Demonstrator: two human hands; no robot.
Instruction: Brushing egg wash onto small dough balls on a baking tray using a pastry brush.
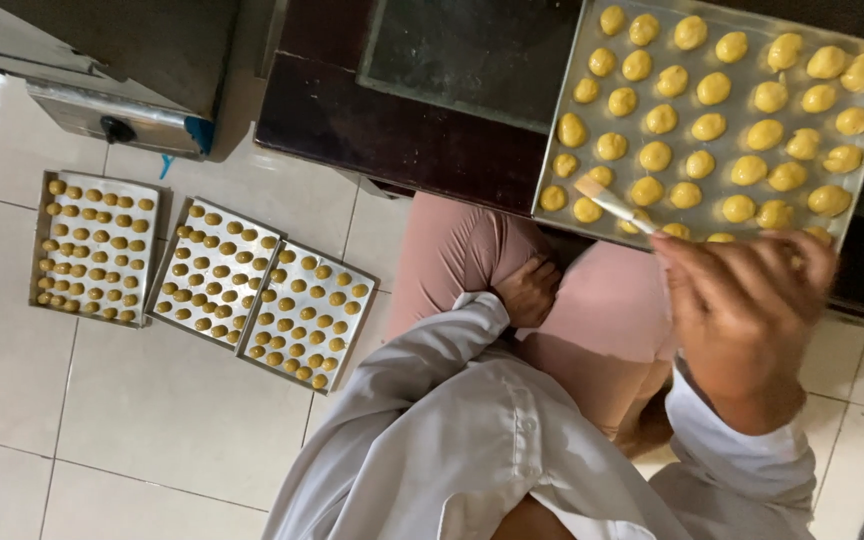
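My right hand (742,300) grips a small brush (612,203) whose pale tip touches the near left part of a metal baking tray (557,150). Rows of round yellow dough balls (712,125) fill that tray, which lies on a dark low table (402,140). My left hand (527,290) rests on my knee in pink trousers, fingers curled, holding nothing. White sleeves cover both arms.
Three metal trays of browner dough balls lie on the tiled floor at the left (97,248), (214,270), (310,313). A metal appliance with a black knob (117,115) stands at the far left. A dark recessed panel (462,50) sits on the table.
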